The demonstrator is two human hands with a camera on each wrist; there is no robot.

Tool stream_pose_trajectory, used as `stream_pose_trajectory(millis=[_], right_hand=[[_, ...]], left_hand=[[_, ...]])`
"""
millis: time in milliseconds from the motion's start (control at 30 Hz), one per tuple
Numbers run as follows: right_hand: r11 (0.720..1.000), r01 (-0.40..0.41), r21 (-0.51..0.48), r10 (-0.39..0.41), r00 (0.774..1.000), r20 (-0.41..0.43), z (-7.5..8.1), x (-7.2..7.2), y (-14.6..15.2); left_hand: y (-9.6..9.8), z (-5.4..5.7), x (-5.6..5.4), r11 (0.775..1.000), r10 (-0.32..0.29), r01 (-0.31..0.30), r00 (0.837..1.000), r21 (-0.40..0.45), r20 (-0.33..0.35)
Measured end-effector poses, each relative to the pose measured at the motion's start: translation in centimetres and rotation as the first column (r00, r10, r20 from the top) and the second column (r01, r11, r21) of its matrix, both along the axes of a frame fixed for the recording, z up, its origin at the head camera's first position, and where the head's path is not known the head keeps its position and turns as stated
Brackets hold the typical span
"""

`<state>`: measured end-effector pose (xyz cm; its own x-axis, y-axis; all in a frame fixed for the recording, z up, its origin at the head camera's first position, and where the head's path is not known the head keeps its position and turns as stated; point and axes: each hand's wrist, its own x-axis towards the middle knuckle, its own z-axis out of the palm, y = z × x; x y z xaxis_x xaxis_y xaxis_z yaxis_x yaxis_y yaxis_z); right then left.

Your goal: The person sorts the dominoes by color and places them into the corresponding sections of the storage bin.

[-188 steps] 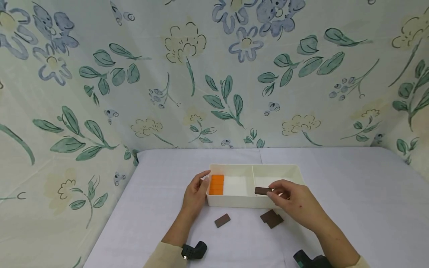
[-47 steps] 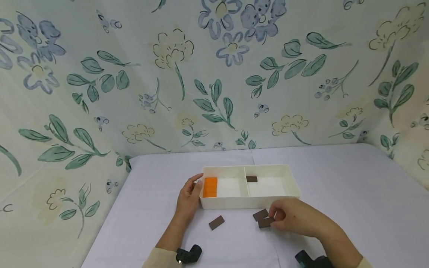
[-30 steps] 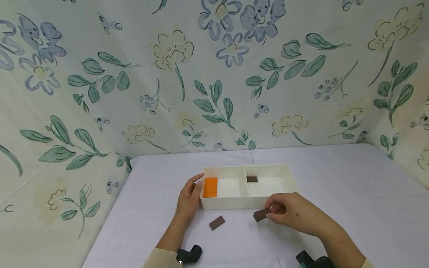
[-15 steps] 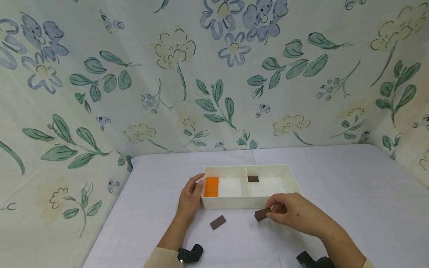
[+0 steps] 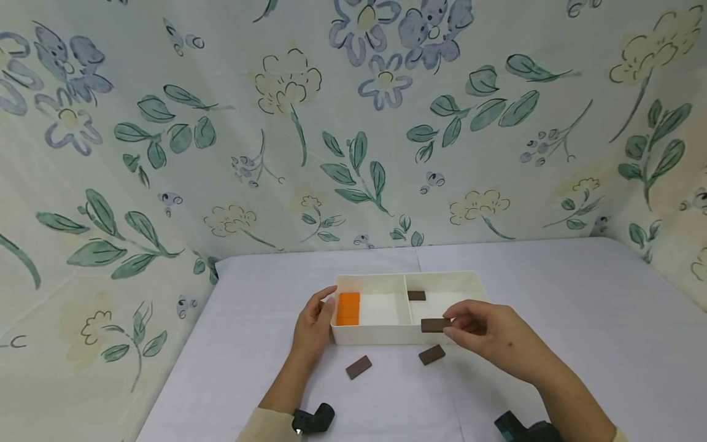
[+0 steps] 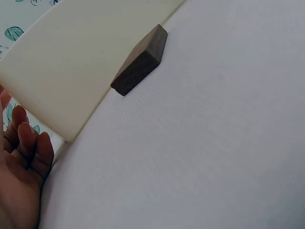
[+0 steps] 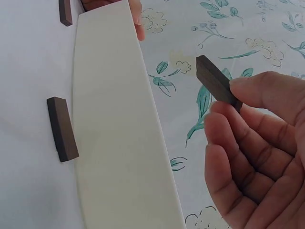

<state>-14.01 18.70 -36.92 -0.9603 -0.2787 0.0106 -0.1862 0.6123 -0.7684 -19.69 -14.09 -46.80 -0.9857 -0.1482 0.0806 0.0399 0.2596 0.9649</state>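
Between thumb and fingertips, my right hand [image 5: 494, 334] pinches a dark brown rectangular block [image 5: 434, 325], raised in front of the box's near wall. In the right wrist view the held block [image 7: 214, 81] is tilted, its lower end between thumb and index finger. My left hand [image 5: 313, 325] grips the left end of the white two-compartment box [image 5: 381, 334]. Orange blocks [image 5: 348, 309] stand in a row at the left end of the left compartment. One brown block [image 5: 417, 295] lies in the right compartment, against the divider.
Two brown blocks lie on the white tablecloth before the box: a left one [image 5: 359, 367] and a right one [image 5: 432, 354]. A floral curtain [image 5: 353, 123] hangs behind the table. Each wrist carries a black camera, the left camera [image 5: 313, 418] near the table's front.
The right hand has lifted one brown block off the other in front of the box and raised it toward the near wall. A brown block also came into the right compartment earlier. The left hand stays.
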Motion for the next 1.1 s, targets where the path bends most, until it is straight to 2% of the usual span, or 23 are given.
stream_pose_trajectory(millis=[233, 1100], right_hand=[[0.998, 0.06, -0.011, -0.06, 0.998, -0.035, -0.06, -0.04, 0.0], [1.0, 0.027, -0.009, -0.028, 0.999, -0.043, -0.2, 0.04, -0.44]], left_hand=[[-0.07, -0.2, -0.02, 1.0, 0.0, 0.0, 1.0, 0.0, 0.003], [0.05, 0.03, 0.06, 1.0, 0.003, -0.003, 1.0, 0.015, -0.003]])
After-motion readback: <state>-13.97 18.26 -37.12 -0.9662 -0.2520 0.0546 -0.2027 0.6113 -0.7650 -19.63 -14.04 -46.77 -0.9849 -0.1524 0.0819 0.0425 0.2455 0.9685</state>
